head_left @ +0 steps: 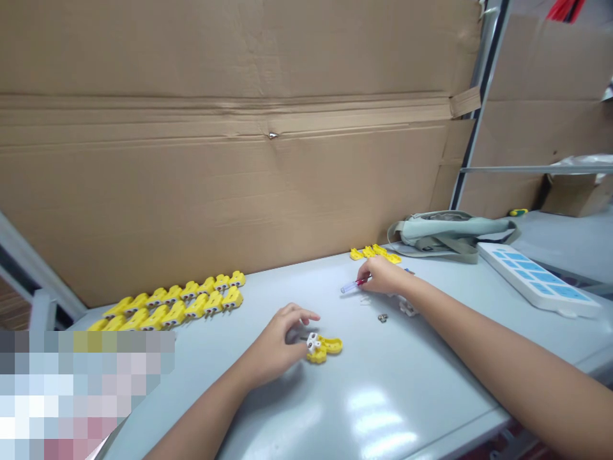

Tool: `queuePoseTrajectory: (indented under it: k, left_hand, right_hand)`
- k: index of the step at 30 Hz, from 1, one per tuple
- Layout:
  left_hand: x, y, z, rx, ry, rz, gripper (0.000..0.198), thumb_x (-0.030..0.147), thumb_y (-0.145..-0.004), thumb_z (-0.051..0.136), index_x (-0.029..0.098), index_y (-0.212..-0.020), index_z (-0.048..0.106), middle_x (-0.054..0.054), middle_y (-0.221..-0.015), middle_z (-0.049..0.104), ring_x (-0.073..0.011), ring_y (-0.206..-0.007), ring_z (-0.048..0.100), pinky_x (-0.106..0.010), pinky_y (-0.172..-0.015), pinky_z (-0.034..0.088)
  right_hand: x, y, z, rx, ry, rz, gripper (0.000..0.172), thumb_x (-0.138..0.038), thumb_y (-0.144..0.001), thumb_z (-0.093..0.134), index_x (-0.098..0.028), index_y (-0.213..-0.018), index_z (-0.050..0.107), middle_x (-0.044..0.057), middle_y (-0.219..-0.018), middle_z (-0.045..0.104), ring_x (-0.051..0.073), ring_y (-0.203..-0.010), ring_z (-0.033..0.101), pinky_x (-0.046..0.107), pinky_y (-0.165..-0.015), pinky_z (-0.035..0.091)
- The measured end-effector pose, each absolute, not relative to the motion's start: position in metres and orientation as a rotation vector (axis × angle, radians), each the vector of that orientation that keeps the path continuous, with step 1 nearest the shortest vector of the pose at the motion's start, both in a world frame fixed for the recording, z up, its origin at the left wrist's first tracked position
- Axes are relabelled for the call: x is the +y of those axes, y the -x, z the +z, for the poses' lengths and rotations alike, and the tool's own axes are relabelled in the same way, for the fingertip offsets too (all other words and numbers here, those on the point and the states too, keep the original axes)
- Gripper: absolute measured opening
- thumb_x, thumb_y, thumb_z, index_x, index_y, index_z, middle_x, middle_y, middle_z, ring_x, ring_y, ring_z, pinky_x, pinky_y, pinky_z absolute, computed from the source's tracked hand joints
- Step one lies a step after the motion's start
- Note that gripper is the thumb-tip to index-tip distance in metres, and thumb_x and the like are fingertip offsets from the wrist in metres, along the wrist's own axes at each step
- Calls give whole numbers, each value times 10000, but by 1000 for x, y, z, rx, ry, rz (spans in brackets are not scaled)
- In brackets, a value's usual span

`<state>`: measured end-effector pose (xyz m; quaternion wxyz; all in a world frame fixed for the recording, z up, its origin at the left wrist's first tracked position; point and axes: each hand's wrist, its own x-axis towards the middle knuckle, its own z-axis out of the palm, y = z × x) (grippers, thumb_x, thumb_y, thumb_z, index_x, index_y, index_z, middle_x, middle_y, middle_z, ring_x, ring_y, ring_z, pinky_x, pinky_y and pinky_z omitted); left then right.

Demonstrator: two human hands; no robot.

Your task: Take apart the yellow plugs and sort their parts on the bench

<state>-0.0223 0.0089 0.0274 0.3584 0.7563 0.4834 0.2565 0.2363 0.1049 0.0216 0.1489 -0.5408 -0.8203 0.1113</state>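
Note:
My left hand [280,342] is open, thumb and fingers apart, beside a yellow plug shell [330,346] that lies on the table. A white plug insert [313,343] with metal pins sits on that shell, close to my thumb; whether the thumb touches it I cannot tell. Farther back on the right, my right hand [385,276] has its fingers closed on a screwdriver [353,287] with a clear and red handle, its handle end pointing left. Small metal parts [382,317] and white plug inserts [408,308] lie near my right wrist and forearm.
Two rows of yellow plugs [175,313] stand at the left back. Several yellow shell pieces [368,252] lie by the cardboard wall [230,204]. A pale green bag [445,233] and a white tray with blue sections [541,279] are at the right.

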Motion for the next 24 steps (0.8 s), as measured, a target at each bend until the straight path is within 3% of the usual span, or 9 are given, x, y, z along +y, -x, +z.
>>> queuePoseTrajectory:
  k: [5, 11, 15, 19, 24]
  left_hand:
    - [2, 24, 25, 1199, -2207, 474, 529, 113, -576, 518, 263, -1074, 613, -53, -1047, 527, -263, -1000, 448, -397, -931, 338]
    - [5, 22, 24, 1187, -2211, 560, 278, 201, -639, 583, 232, -905, 656, -42, -949, 569, -218, -855, 504, -312, -785, 403]
    - [11, 20, 26, 1313, -1868, 758, 245, 266, -622, 670, 183, -849, 629, -20, -765, 594, -177, -688, 530, -282, -656, 410]
    - [15, 19, 25, 1154, -1370, 977, 220, 287, -632, 703, 159, -754, 573, -28, -731, 623, -158, -672, 573, -273, -655, 433]
    - [9, 16, 25, 981, -951, 1055, 290, 272, -635, 725, 173, -593, 455, 1, -701, 622, -130, -673, 599, -277, -718, 461]
  right_hand:
    - [107, -236, 21, -2352, 1515, 345, 178, -129, -638, 610, -197, -772, 706, 41, -805, 696, 168, -708, 592, 254, -631, 417]
    - [108, -239, 19, -2332, 1479, 369, 122, -165, -657, 612, -207, -737, 694, 19, -803, 697, 167, -728, 596, 257, -650, 414]
    - [104, -238, 25, -2286, 1487, 349, 118, -235, -658, 633, -208, -762, 682, 14, -819, 686, 167, -727, 581, 251, -626, 391]
    - [88, -224, 36, -2201, 1383, 287, 232, -411, -699, 614, -199, -792, 634, 7, -799, 653, 146, -669, 533, 245, -590, 355]
    - [53, -189, 42, -2149, 966, 328, 295, -422, -680, 646, -176, -797, 532, 11, -769, 605, 128, -651, 514, 234, -599, 372]
